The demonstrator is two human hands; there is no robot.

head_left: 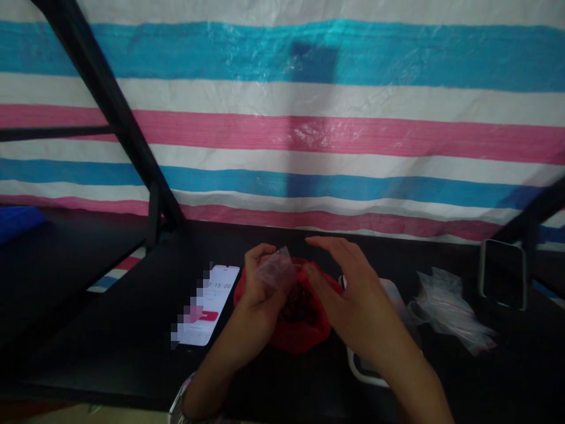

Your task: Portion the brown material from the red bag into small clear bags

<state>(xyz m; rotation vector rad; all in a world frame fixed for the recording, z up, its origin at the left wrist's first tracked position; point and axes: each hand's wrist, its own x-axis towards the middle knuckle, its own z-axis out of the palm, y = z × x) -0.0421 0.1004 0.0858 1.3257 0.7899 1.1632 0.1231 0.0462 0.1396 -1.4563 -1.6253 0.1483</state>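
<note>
My left hand (260, 288) is closed on a small clear plastic bag (277, 268), held up over the left side of a red bag (304, 338). The red bag stands open on the black table, and small dark pieces (302, 303) lie inside it; their kind is too dim to make out. At the red bag's right side, my right hand (348, 280) has its fingers stretched out and its thumb apart. Nothing shows between them. The thumb is over the bag's opening; whether it touches the rim I cannot tell.
A lit phone (209, 306) lies left of the red bag. Partly under my right forearm is a pale-rimmed flat object (368, 377). Clear zip bags (450, 306) are heaped to the right, near a dark-screened device (503, 274). Black metal bars (110, 112) and a striped sheet (247, 129) stand behind.
</note>
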